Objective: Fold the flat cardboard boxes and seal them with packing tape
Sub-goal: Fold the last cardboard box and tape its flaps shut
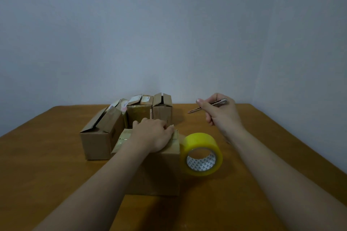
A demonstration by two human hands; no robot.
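Your left hand (154,135) presses flat on the near box (161,172); right of it, your right hand (222,113) grips a slim tool (210,105).

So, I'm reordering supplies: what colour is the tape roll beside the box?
The tape roll is yellow, core white-patterned; head view.

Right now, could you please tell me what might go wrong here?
1. The right hand holds a slim pointed tool whose tip points leftward, near the left hand resting on the front box; a slip might nick fingers.
2. The tape roll stands on edge beside that box and might roll off.
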